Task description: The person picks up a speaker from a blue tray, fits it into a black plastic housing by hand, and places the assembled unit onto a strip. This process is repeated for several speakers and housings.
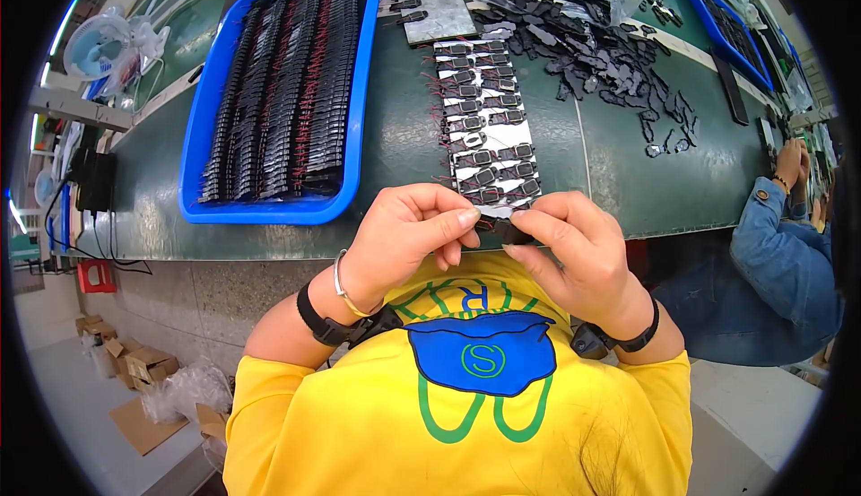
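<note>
left hand (404, 231) and right hand (565, 240) both pinched on a small black part (504, 223) — at the near table edge, just off the white sheet (489, 110), likely for close work. blue tray (278, 92) of finished rows parked well left.

Blues, greens and black across my bench

My yellow shirt (377, 424) carries a blue patch outlined in green at lower centre; the bright blue tray (202, 128) at upper left holds black parts with red wires (287, 83); the tabletop (395, 137) is dark green; a white strip (484, 119) bears black pieces.
</note>
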The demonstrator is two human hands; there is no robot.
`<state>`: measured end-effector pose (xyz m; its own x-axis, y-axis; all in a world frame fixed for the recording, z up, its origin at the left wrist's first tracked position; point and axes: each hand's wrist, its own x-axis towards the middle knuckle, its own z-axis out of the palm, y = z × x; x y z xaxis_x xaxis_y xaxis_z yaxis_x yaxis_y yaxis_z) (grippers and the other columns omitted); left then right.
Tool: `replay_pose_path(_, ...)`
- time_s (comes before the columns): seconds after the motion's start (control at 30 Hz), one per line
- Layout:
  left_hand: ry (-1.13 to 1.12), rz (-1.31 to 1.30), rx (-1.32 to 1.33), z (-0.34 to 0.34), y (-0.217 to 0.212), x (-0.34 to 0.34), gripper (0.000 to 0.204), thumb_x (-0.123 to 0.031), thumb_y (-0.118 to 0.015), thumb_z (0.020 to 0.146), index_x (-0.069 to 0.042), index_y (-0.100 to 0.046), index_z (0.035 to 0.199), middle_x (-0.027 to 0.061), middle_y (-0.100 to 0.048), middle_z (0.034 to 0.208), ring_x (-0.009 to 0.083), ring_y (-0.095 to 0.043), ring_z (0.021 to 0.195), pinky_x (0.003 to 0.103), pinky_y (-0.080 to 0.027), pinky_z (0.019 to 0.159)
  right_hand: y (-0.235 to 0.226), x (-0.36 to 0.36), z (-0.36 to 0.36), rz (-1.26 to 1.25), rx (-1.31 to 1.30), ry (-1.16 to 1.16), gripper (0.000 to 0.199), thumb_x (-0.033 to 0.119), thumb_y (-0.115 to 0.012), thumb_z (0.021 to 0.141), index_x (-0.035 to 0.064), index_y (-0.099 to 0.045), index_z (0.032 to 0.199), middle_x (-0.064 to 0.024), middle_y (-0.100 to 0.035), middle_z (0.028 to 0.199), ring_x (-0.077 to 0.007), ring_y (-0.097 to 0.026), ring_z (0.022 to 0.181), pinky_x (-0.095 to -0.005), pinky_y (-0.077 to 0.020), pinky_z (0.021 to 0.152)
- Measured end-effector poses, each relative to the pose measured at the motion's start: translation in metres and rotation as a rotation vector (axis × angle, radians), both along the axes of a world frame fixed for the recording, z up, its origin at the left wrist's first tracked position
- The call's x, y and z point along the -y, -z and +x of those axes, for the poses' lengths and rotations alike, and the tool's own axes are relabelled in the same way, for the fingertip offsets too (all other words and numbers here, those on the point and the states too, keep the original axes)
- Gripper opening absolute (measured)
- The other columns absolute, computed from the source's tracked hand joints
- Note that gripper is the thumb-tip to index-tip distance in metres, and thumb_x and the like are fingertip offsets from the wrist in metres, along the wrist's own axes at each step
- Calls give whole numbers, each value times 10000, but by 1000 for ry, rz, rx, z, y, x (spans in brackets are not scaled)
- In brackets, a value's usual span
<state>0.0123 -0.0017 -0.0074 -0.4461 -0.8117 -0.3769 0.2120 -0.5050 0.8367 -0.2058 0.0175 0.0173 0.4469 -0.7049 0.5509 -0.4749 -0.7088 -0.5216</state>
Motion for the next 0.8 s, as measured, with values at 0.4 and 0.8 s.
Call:
replay_pose_path(0.4, 15, 28, -74, -5, 0, -4, 117, -76, -610, 917, 27, -647, 959, 121, -690, 777, 112, -624, 577, 215, -503, 525, 7, -14, 6, -75, -92, 107, 320, 4, -760, 676, -38, -639, 969, -174, -660, 913, -313, -668, 746, -354, -549, 633)
replay_pose_path(0.8, 7, 10, -107, -1, 3, -7, 114, -68, -592, 927, 27, -635, 971, 131, -691, 805, 120, -642, 614, 231, -540, 570, 11, -11, 10, -94, -95, 99, 319, -2, -755, 674, -37, -643, 972, -167, -660, 895, -312, -667, 740, -357, -548, 629)
